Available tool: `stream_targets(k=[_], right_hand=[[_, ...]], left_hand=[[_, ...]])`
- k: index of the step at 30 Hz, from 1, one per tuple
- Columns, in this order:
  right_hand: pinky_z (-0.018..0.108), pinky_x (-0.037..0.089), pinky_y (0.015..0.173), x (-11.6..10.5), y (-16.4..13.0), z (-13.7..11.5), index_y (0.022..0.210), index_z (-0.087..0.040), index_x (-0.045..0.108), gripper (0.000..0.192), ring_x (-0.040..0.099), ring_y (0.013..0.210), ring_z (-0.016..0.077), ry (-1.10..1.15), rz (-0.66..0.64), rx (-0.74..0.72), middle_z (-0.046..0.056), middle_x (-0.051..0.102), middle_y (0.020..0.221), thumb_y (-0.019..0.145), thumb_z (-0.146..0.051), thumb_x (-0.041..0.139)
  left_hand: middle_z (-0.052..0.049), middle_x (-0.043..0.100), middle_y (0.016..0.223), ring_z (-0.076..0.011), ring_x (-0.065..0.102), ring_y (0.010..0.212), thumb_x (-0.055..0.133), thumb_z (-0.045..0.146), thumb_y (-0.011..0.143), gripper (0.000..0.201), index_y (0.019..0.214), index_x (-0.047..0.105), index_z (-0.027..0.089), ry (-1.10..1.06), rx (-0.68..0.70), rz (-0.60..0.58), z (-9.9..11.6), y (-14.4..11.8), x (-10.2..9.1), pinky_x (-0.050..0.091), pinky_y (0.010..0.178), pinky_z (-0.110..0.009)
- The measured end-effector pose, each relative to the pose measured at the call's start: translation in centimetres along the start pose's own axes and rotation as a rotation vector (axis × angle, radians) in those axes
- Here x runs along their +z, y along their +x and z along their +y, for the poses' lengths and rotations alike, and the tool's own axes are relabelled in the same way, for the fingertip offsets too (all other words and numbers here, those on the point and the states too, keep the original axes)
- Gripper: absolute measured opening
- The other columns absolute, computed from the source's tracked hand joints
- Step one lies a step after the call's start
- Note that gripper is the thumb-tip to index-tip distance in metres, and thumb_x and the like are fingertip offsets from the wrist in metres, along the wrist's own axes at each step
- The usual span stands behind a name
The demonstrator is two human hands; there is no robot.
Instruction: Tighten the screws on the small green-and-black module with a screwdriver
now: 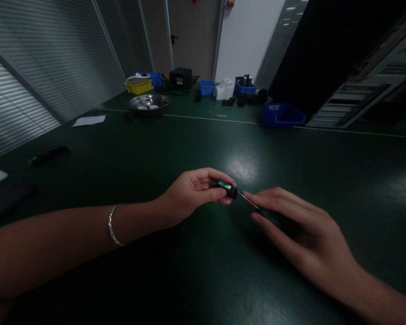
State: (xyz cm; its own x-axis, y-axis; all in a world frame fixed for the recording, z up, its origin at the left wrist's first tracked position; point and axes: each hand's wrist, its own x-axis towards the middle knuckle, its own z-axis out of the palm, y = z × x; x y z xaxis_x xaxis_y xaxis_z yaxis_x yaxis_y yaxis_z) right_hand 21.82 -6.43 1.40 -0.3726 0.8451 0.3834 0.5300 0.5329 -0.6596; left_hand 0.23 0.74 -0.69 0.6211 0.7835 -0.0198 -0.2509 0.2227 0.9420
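At the middle of the dark green table [203, 149], the person's two hands meet over a small job. Left hand [192, 194], with a silver bracelet [112, 225] on its wrist, has its thumb and fingers pinched tight around a small black part with a green label [227, 188], held just above the mat. Right hand [301, 234] comes in from four o'clock, fingers curled loosely along a screwdriver [257, 208]; its thin metal shaft runs toward ten o'clock and the tip touches the small part. The handle is mostly hidden under the fingers, so how firmly they close on it I cannot tell.

Off at twelve o'clock, well apart from the hands, a steel bowl [149, 104] sits near a yellow bin [138, 86], a black box [180, 77] and several blue bins [283, 114]. Toward ten o'clock lies a white sheet of paper [89, 120]
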Motion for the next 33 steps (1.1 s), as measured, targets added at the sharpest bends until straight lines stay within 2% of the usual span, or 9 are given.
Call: stream_targets(k=[5, 12, 16, 23, 33], right_hand=[[0.025, 0.055, 0.072, 0.01, 0.08, 0.07, 0.121, -0.026, 0.063, 0.035, 0.063, 0.09, 0.0157, -0.002, -0.036, 0.026, 0.005, 0.061, 0.103, 0.09, -0.012, 0.057], [0.026, 0.054, 0.072, 0.07, 0.17, 0.32, 0.124, -0.027, 0.06, 0.038, 0.062, 0.089, 0.0149, 0.001, -0.079, 0.009, 0.004, 0.06, 0.101, 0.09, -0.011, 0.055], [0.026, 0.054, 0.073, 0.05, 0.08, 0.32, 0.124, -0.028, 0.06, 0.039, 0.062, 0.09, 0.0149, 0.01, -0.066, 0.016, 0.003, 0.06, 0.102, 0.089, -0.01, 0.057], [0.025, 0.053, 0.071, 0.21, -0.08, 0.38, 0.125, -0.03, 0.06, 0.04, 0.062, 0.088, 0.0142, 0.063, -0.059, 0.034, 0.002, 0.061, 0.101, 0.09, -0.011, 0.058], [0.026, 0.053, 0.07, 0.25, 0.2, 0.13, 0.125, -0.03, 0.061, 0.04, 0.062, 0.085, 0.0138, 0.071, -0.052, 0.037, 0.003, 0.062, 0.098, 0.09, -0.011, 0.057]], left_hand=[[-0.005, 0.071, 0.101, -0.0134, 0.067, 0.093, 0.071, 0.006, 0.076, 0.024, 0.099, 0.068, 0.013, 0.058, 0.044, -0.008, 0.48, -0.22, 0.34, 0.053, 0.087, -0.026], [-0.004, 0.073, 0.1, -0.0139, 0.068, 0.096, 0.07, 0.008, 0.078, 0.024, 0.102, 0.069, 0.013, 0.283, 0.095, -0.004, 0.4, -0.63, 0.38, 0.052, 0.09, -0.024], [-0.003, 0.074, 0.097, -0.0122, 0.069, 0.092, 0.072, 0.005, 0.075, 0.025, 0.099, 0.071, 0.013, 0.206, 0.055, -0.013, 0.42, -0.45, 0.41, 0.053, 0.088, -0.022], [-0.001, 0.075, 0.083, -0.007, 0.068, 0.074, 0.071, 0.0, 0.073, 0.024, 0.094, 0.072, 0.012, 0.073, -0.013, -0.011, 0.65, -0.15, 0.45, 0.054, 0.075, -0.018], [-0.002, 0.073, 0.084, -0.0077, 0.068, 0.076, 0.069, 0.002, 0.075, 0.021, 0.095, 0.069, 0.01, 0.034, -0.037, -0.026, 0.62, -0.18, 0.42, 0.053, 0.075, -0.019]])
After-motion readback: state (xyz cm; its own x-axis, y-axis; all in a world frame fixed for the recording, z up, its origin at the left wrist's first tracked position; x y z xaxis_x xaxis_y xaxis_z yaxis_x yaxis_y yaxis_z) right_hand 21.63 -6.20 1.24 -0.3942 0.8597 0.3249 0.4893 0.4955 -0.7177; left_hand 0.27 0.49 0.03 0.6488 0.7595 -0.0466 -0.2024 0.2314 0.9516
